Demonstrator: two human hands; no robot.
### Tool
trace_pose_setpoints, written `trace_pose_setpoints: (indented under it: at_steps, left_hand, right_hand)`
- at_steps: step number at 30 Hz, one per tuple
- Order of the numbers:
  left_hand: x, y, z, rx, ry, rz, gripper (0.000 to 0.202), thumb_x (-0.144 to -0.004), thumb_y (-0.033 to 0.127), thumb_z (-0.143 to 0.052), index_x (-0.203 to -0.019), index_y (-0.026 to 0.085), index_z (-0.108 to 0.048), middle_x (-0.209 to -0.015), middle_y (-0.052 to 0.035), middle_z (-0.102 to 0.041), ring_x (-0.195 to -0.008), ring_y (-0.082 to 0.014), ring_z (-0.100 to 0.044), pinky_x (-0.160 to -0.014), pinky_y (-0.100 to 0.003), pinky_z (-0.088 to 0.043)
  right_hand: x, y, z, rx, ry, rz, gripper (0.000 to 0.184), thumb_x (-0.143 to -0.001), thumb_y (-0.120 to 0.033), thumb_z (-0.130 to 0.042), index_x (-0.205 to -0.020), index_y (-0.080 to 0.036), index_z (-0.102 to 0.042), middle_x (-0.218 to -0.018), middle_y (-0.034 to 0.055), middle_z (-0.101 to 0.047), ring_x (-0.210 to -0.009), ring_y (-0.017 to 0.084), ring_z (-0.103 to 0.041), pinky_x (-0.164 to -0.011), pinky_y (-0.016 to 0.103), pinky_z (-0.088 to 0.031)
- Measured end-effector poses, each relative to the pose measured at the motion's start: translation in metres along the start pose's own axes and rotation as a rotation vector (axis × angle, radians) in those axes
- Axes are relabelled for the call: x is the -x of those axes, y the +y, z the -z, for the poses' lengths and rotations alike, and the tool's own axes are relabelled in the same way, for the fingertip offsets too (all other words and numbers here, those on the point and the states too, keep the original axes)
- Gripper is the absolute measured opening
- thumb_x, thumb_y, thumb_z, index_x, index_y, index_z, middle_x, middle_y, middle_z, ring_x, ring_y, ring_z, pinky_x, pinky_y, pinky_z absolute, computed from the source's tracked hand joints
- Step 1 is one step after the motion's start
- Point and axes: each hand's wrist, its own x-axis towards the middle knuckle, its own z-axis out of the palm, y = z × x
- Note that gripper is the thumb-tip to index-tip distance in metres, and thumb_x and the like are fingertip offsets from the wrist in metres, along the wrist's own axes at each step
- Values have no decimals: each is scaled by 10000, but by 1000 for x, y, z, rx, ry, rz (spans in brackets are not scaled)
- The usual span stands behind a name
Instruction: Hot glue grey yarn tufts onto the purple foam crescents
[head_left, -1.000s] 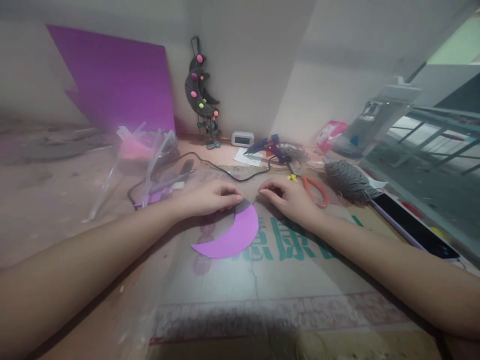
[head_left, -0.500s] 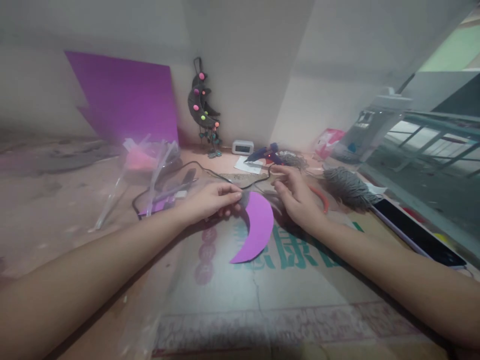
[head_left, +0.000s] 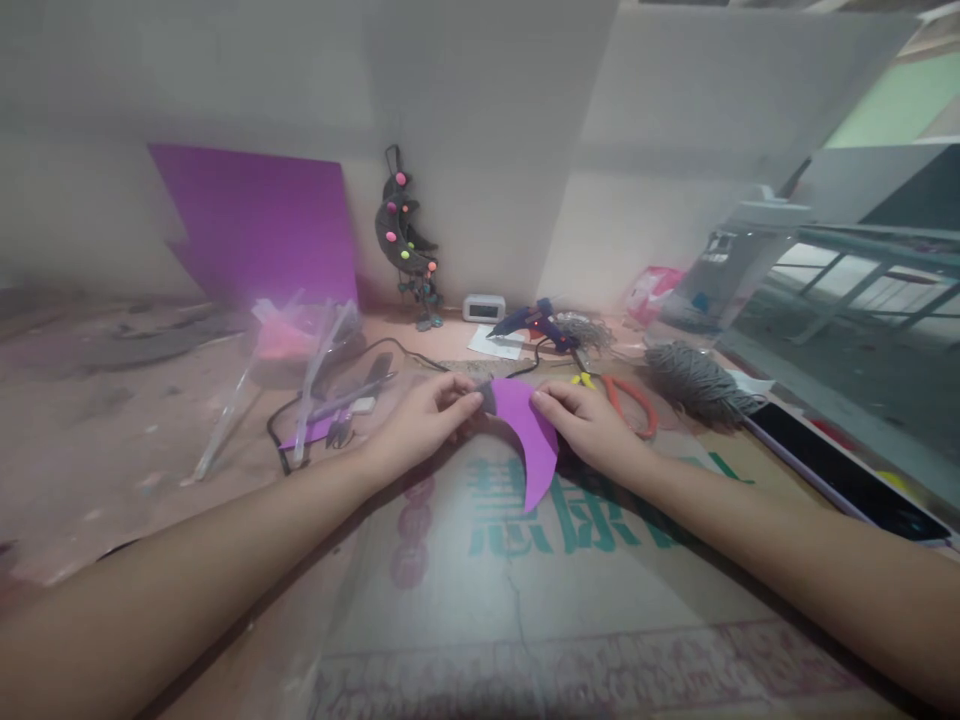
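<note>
A purple crescent moon cutout [head_left: 534, 440] is held above the cardboard, its pointed tip hanging down. Grey yarn [head_left: 487, 397] covers its upper left end. My left hand [head_left: 446, 410] pinches that yarn-covered end between thumb and fingers. On the outer right edge of the crescent, my right hand [head_left: 581, 418] has thumb and fingers closed on it. Past my right hand lie orange-handled pliers or scissors [head_left: 634, 405]; their kind is unclear. A ball of grey yarn [head_left: 697, 380] rests farther right.
A blue glue gun [head_left: 534, 322] and a small white clock [head_left: 484, 308] stand at the back. A decorated grey moon hanging [head_left: 397, 235] and a purple sheet [head_left: 262, 225] are against the wall. Clear glue sticks [head_left: 315, 375] lie left; a phone [head_left: 847, 470] lies right.
My right hand has come down from near the glue gun and now grips the crescent. The crescent has turned, its lower tip swinging to the right. My left hand keeps its pinch.
</note>
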Motion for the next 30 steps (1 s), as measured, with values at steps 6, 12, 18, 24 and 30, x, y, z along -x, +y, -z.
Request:
trace_pose_setpoints:
  at_steps: [6,12,18,24,30]
  left_hand:
    - [1,9,2,-192,-57,-56,293,-841,414,-542,-778,141,-628,-718,8,-606,-631,-109,-521,-560,-206,-382]
    - [0,2,2,-167,-49,-51,320,-832,444,-549,-882,149,-660,-785,-9,-629,-655,-117,-530,-563,-208,-388]
    - [1,2,1,-59,81,-78,369,-871,420,-512,-1133,166,-570,-966,-47,-634,-699,-105,-533,-608,-207,-414]
    - [3,8,3,-52,8,-111,438,-904,315,-433,-1332,230,-471,-1005,-46,-646,-754,-120,-552,-645,-216,-425]
    - [2,13,3,-48,-52,12,356,-807,157,-434,-1089,202,-645,-1086,-34,-658,-916,-164,-582,-750,-249,-449]
  right_hand:
    - [1,-1,1,68,14,65,287,-923,-341,-442,-702,-178,-527,-662,-18,-514,-621,118,-475,-569,235,-372]
    - [3,-1,-1,196,-9,106,266,-912,-316,-463,-702,-178,-552,-623,-22,-534,-593,118,-484,-552,241,-349]
    - [3,-1,0,219,-1,126,264,-912,-314,-455,-705,-179,-550,-630,-17,-543,-587,120,-488,-547,243,-350]
    - [2,0,0,228,-19,102,282,-916,-327,-445,-689,-182,-529,-610,-23,-521,-574,115,-476,-530,239,-336]
    - [1,1,0,231,-30,98,270,-910,-322,-448,-701,-180,-545,-612,-22,-531,-580,117,-485,-534,236,-342]
